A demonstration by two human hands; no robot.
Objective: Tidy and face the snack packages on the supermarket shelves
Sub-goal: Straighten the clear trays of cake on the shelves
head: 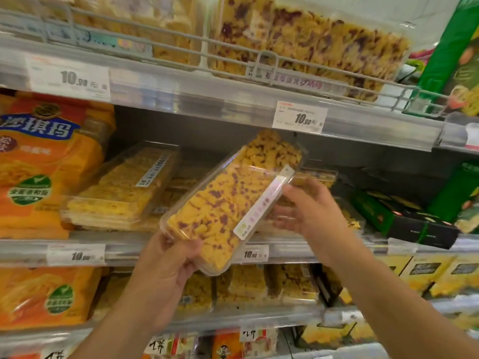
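Note:
A clear plastic box of yellow snack cake with purple specks [223, 203] is held tilted in front of the middle shelf [124, 248]. My left hand [166, 265] grips its near bottom corner, thumb on top. My right hand [308, 211] lies along the box's right long side by the pale label strip, fingers spread and fairly straight. Behind the box, a stack of clear boxes of plain yellow cake [121, 187] sits on the same shelf, skewed at an angle. More speckled boxes [318, 177] lie behind my right hand, partly hidden.
Orange snack bags [44, 161] fill the shelf's left end. A dark green carton [404, 218] lies tipped at the right. The top shelf holds large clear boxes [305, 40] behind a wire rail. Lower shelves carry more boxes and bags. Price tags line the shelf edges.

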